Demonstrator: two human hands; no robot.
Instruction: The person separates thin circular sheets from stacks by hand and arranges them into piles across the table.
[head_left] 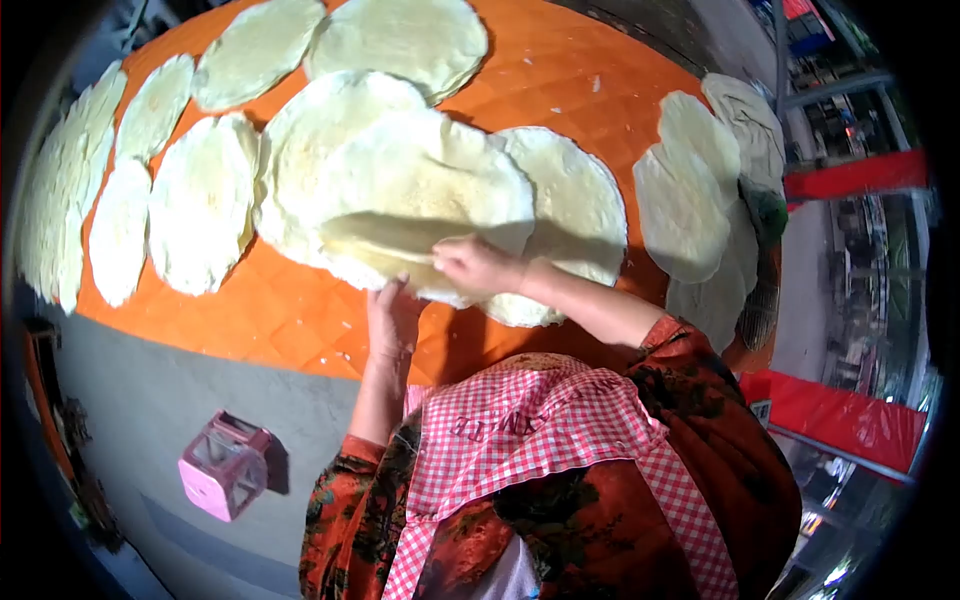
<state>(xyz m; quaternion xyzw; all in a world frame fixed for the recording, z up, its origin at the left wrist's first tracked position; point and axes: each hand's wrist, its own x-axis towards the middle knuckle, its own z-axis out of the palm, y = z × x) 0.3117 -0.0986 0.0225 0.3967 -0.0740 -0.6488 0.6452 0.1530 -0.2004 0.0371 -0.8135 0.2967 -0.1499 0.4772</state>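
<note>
A large, thin, round flatbread [430, 175] lies in the middle, its near part lifted into a fold. My right hand [482, 267] is closed, pinching that fold. At the near rim, my left hand [394, 318] has its fingertips closed on the edge of the same flatbread, its thumb on top and the other fingers partly hidden. Beneath it on the left is another flatbread [290, 150], which it overlaps. On the right, a further flatbread [580, 205] is partly covered by it and by my right forearm.
An orange cloth [560, 70] covers the table. More flatbreads lie in stacks at the far side [400, 45], the left [205, 200] and the right [685, 210]. A pale cloth [745, 120] sits at the right edge. On the floor stands a pink stool [225, 465].
</note>
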